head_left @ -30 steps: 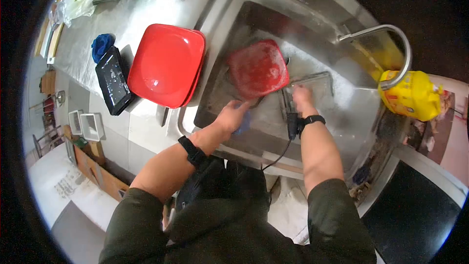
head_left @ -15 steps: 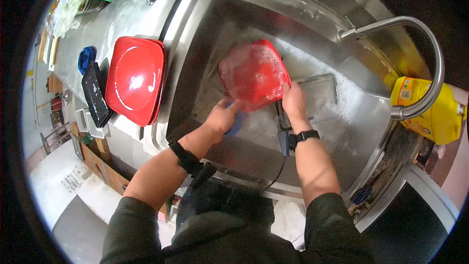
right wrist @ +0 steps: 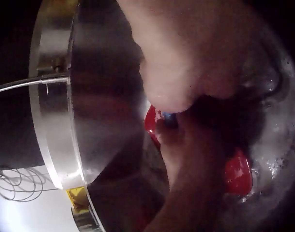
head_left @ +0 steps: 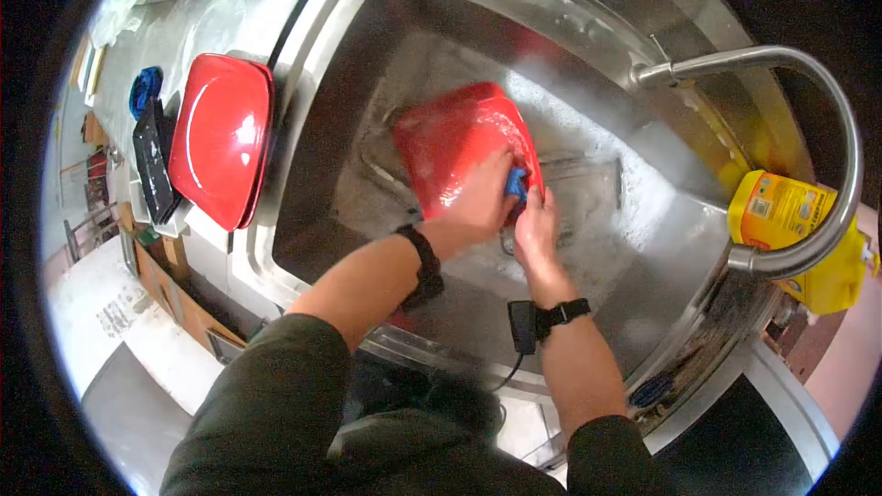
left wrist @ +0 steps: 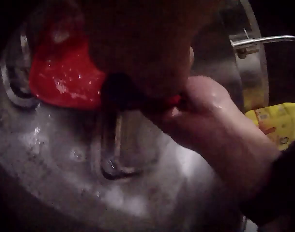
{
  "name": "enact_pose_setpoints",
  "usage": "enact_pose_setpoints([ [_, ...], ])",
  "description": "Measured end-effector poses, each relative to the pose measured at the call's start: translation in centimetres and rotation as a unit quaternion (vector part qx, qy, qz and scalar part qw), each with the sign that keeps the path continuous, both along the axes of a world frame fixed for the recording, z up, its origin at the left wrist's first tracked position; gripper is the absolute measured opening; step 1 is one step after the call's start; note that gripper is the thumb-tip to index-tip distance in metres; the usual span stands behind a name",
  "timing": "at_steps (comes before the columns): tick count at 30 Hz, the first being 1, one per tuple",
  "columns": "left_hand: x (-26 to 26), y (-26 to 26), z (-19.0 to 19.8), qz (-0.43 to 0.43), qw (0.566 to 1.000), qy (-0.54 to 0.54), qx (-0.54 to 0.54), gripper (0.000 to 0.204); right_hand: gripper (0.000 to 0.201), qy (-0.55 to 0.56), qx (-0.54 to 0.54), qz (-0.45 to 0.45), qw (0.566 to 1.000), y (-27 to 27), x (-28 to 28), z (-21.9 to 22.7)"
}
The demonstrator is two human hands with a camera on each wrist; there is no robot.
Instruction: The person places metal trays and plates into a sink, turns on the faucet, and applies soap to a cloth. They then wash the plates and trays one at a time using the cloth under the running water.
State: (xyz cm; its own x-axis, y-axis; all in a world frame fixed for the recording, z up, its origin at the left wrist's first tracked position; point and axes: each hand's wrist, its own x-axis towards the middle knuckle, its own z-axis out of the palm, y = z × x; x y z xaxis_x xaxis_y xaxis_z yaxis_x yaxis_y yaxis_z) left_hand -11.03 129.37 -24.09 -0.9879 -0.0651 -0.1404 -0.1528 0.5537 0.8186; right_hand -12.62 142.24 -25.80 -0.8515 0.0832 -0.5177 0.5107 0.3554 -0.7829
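Note:
A red square plate (head_left: 450, 142) with suds on it is tilted up over the sink bottom. My right hand (head_left: 536, 234) grips its near right edge, thumb on the inner side. Across the plate's face reaches my left hand (head_left: 480, 191), holding a blue cloth (head_left: 516, 184) against the inside near that edge. In the left wrist view, the plate (left wrist: 65, 79) shows beside the dark left hand, with the right hand (left wrist: 210, 106) close to it. The hands hide most of the plate in the right wrist view, where a red corner (right wrist: 238, 173) shows.
Clear rectangular dishes (head_left: 588, 193) lie in the foamy water of the steel sink (head_left: 312, 184). A curved tap (head_left: 850, 147) and a yellow jug (head_left: 781, 220) stand on the right. Stacked red plates (head_left: 220, 133), a black tray (head_left: 154, 165) and a blue bundle (head_left: 144, 90) sit on the left counter.
My right hand has come to the plate's edge and taken hold. My left hand has moved with the blue cloth from below the plate onto its inner face. The plate is tilted more.

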Motion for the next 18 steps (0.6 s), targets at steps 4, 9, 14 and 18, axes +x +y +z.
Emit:
enact_pose_setpoints([
  [4, -0.8, -2.4, 0.1, -0.056, 0.987, 0.061, -0.139, 0.067, 0.027, -0.054, -0.063, 0.049, 0.995, -0.1, -0.3, 0.7],
  [9, -5.0, -4.7, -0.4, 0.183, 0.967, -0.15, -0.095, 0.063, 0.026, -0.008, -0.043, 0.094, 0.995, -0.8, 3.3, -1.4],
  [14, -5.4, -2.0, -4.4, 0.166, 0.976, -0.015, -0.141, 0.052, 0.026, -0.127, -0.146, 0.079, 0.978, -2.1, 3.9, -0.7],
  [18, -3.9, -0.9, -1.6, 0.007, 0.999, -0.049, -0.01, 0.063, 0.023, 0.05, -0.028, 0.281, 0.958, 0.4, 4.1, -5.8],
])
